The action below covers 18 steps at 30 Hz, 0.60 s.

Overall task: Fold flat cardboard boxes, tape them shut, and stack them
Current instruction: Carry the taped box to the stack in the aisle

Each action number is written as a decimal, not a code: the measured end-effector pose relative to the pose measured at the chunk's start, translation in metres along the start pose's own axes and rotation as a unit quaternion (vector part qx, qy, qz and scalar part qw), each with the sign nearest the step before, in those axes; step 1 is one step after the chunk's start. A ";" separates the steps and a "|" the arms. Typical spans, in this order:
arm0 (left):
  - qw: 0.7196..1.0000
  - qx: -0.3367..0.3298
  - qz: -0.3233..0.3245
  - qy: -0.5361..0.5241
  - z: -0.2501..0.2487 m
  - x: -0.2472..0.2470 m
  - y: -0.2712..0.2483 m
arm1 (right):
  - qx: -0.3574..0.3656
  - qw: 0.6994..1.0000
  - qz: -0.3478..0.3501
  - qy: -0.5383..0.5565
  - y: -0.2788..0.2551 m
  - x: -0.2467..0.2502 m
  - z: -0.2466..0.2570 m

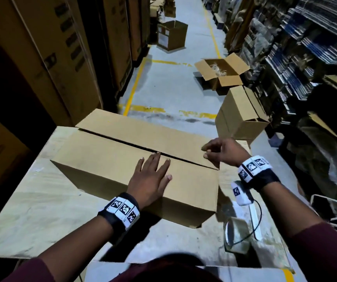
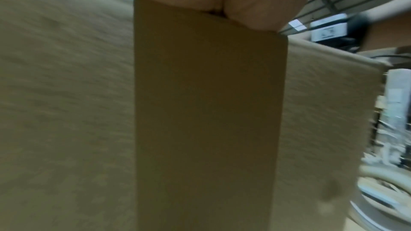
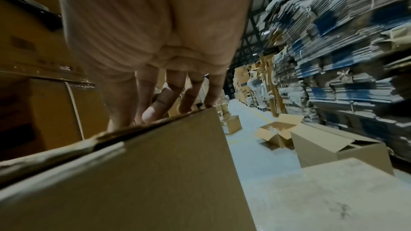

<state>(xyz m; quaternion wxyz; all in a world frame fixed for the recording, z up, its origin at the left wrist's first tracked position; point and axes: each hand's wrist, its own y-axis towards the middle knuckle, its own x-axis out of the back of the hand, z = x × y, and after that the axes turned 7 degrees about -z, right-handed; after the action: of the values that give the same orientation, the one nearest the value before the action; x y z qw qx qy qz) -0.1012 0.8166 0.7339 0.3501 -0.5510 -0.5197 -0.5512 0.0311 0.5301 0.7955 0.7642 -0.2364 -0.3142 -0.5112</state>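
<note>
**Flaps held down, seam ready for tape**

Cardboard box (image 1: 135, 169) sits on the worktop (image 1: 41, 210), long side toward the person, both top flaps folded in and meeting at a dark seam. Left hand (image 1: 150, 181) lies flat on the near flap, fingers straight and spread, tips at the seam; likely pinning the flap so it does not spring up. Right hand (image 1: 222, 152) is at the box's right end, fingers curled down onto the far flap's edge; the right wrist view shows fingertips (image 3: 209, 101) on the cardboard rim, though whether thumb and fingers actually pinch it is hard to tell. Probably squaring that flap with its mate.

Tape roll (image 1: 237, 234) rests on the worktop just right of the box, near the right arm, handy for the next step. No tape on the seam yet. An assembled carton (image 1: 240, 115) stands on the floor beyond, beside an open box (image 1: 220, 72).
</note>
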 end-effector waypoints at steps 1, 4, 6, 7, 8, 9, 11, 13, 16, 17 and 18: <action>1.000 -0.003 -0.011 -0.009 -0.009 -0.001 -0.001 | 0.004 1.000 -0.005 0.000 0.004 -0.003 -0.005; 0.995 -0.030 -0.072 -0.062 -0.039 0.001 -0.004 | 0.003 0.999 -0.013 0.033 0.017 -0.003 -0.011; 0.993 -0.069 -0.078 -0.060 -0.054 0.002 -0.005 | 0.002 0.999 -0.005 0.053 0.021 -0.004 -0.014; 0.993 -0.080 -0.065 -0.051 -0.058 0.003 -0.006 | 0.000 0.998 -0.002 0.064 0.023 -0.005 -0.018; 0.994 -0.088 -0.054 -0.045 -0.059 0.003 -0.005 | -0.003 0.997 -0.001 0.075 0.023 -0.006 -0.021; 0.993 -0.103 -0.050 -0.040 -0.056 0.002 -0.004 | -0.005 0.996 -0.004 0.090 0.022 -0.008 -0.025; 0.987 -0.154 -0.044 -0.027 -0.042 0.000 0.002 | -0.010 0.992 -0.027 0.122 0.019 -0.013 -0.032; 0.978 -0.204 -0.034 -0.010 -0.020 -0.001 0.013 | -0.017 0.987 -0.069 0.148 0.010 -0.020 -0.038; 0.968 -0.247 0.026 0.039 0.008 0.001 0.032 | -0.015 0.980 -0.147 0.135 -0.012 -0.037 -0.046; 0.963 -0.261 0.047 0.053 0.014 0.003 0.037 | -0.019 0.978 -0.175 0.117 -0.020 -0.042 -0.047; 0.959 -0.271 0.058 0.063 0.020 0.005 0.041 | -0.026 0.975 -0.202 0.087 -0.027 -0.047 -0.047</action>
<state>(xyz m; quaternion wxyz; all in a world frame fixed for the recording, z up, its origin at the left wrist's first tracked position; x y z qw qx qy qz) -0.0581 0.8282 0.7437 0.2512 -0.6186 -0.2941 -0.6839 0.0043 0.5182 0.7301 0.6632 -0.1420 -0.2746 -0.6817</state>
